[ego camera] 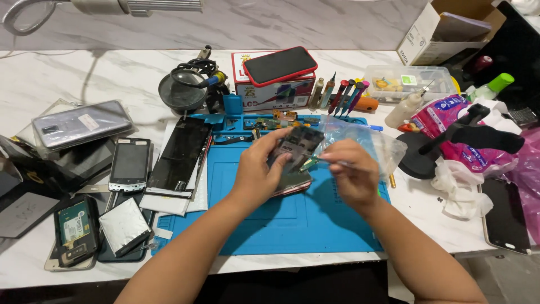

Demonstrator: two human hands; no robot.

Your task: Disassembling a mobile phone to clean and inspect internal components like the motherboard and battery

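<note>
Blue silicone work mat (pixel 281 225) fills the lower middle of the frame, and above it the left hand (pixel 256 174) grips an opened phone (pixel 295 152) tilted on edge at the centre. The right hand (pixel 351 171) is pinched narrow on a thin tool (pixel 326 159) touching the phone, a clear plastic bag (pixel 371 141) just behind. Farther up, screwdrivers (pixel 346 95) stand beside a red-cased phone (pixel 279 65) on a box (pixel 270 93).

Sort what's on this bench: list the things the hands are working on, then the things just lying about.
In hand:
- opened phone, held by the left hand
- thin tool, held by the right hand
- blue mat beneath

Lying about:
- red-cased phone on a box
- screwdrivers
- round magnifier
- small black phone
- clear plastic bag
</note>
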